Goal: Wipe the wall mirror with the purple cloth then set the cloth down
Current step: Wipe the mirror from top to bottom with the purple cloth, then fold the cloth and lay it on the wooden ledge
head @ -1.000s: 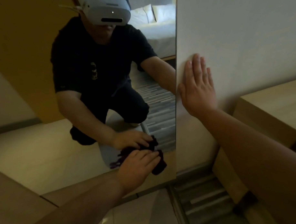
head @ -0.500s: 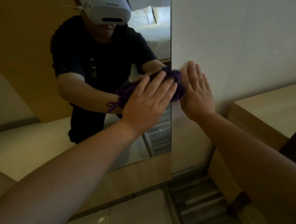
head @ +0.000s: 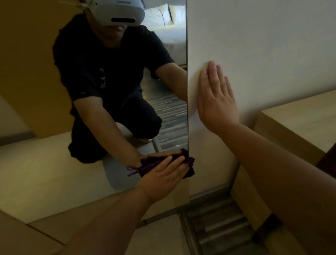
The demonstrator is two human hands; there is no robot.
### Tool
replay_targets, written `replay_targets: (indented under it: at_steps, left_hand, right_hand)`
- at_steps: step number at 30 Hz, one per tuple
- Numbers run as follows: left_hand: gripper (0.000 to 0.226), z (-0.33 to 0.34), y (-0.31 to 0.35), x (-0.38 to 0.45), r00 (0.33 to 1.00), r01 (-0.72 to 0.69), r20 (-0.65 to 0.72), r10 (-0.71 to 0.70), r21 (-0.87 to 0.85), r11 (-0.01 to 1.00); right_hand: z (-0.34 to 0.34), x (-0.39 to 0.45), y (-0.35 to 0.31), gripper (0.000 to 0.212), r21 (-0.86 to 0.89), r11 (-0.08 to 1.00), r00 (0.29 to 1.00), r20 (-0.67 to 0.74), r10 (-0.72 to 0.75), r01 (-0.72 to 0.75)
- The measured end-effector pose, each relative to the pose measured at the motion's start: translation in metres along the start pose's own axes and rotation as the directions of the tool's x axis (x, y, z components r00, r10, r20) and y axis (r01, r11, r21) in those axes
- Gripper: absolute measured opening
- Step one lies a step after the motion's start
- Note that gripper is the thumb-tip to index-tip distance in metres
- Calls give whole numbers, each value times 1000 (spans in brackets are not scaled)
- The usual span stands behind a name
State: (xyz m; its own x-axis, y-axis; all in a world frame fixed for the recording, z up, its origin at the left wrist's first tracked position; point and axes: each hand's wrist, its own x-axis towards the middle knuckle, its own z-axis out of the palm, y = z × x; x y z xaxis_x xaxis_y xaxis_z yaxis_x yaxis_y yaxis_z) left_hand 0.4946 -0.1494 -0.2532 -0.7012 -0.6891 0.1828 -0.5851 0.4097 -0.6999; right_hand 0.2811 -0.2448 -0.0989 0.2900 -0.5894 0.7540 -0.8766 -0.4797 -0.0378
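The tall wall mirror (head: 48, 161) fills the left half of the view and reflects a crouching person in dark clothes. My left hand (head: 163, 176) presses the bunched purple cloth (head: 189, 171) flat against the mirror's lower right corner, fingers spread over it. A loose thread of the cloth hangs out to the left of the hand. My right hand (head: 215, 102) rests flat on the white wall (head: 261, 44) just right of the mirror's edge, fingers together and pointing up, holding nothing.
A light wooden cabinet (head: 304, 120) stands against the wall on the right, close to my right forearm. Striped grey carpet (head: 222, 230) lies below it, beside pale floor tiles (head: 155, 239). A wooden strip runs under the mirror.
My left hand has swept the cloth from the mirror's right edge at mid height down to its lower right corner. The right hand has stayed on the wall.
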Motion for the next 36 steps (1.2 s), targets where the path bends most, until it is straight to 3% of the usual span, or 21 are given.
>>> replay_targets:
  at_steps: [5, 7, 9, 10, 12, 15, 18, 22, 25, 27, 30, 36]
  left_hand:
    - [55, 0, 9, -6, 989, -93, 109, 101, -81, 992]
    - [56, -13, 8, -11, 960, -113, 230, 160, -205, 972]
    - [55, -23, 13, -20, 895, -51, 372, 247, -464, 885]
    - [56, -37, 13, -25, 854, 81, 451, 258, -606, 792]
    - [57, -64, 7, -32, 841, 386, 517, 161, -781, 491]
    - [48, -109, -15, -42, 770, 622, 624, 136, -781, 57]
    - [40, -160, -51, -49, 691, 719, 703, 170, -645, -258]
    - [40, -247, -116, -55, 728, 646, 653, 210, -549, -531]
    - [39, -315, -171, -59, 745, 641, 597, 299, -513, -571]
    - [37, -353, -203, -60, 743, 659, 562, 363, -520, -544]
    - [34, -411, -251, -55, 747, 665, 513, 423, -570, -483]
    - [34, -506, -321, -49, 763, 592, 389, 517, -742, -315]
  right_hand:
    - [-4, 1, -3, 64, -19, 1000, 998, 59, 15, -14]
    - [-10, 1, -4, 67, -25, 999, 995, 101, 27, -25]
    - [-19, 1, -7, 69, -20, 999, 986, 159, 46, -43]
    - [-24, 0, -9, 70, -16, 998, 979, 197, 57, -55]
    - [-37, 0, -13, 70, -15, 996, 954, 285, 91, -91]
    - [-63, 7, -19, 70, -19, 990, 888, 439, 135, -141]
    - [-106, 19, -36, 69, 18, 968, 771, 609, 187, -249]
    - [-206, 36, -84, 62, 145, 917, 586, 803, 110, -371]
    - [-295, 59, -125, 70, 173, 901, 403, 915, 2, -398]
    - [-345, 78, -149, 77, 178, 915, 335, 941, -50, -363]
    - [-402, 108, -176, 77, 195, 947, 309, 944, -112, -254]
    - [-495, 167, -201, 36, 78, 973, 318, 948, -5, -219]
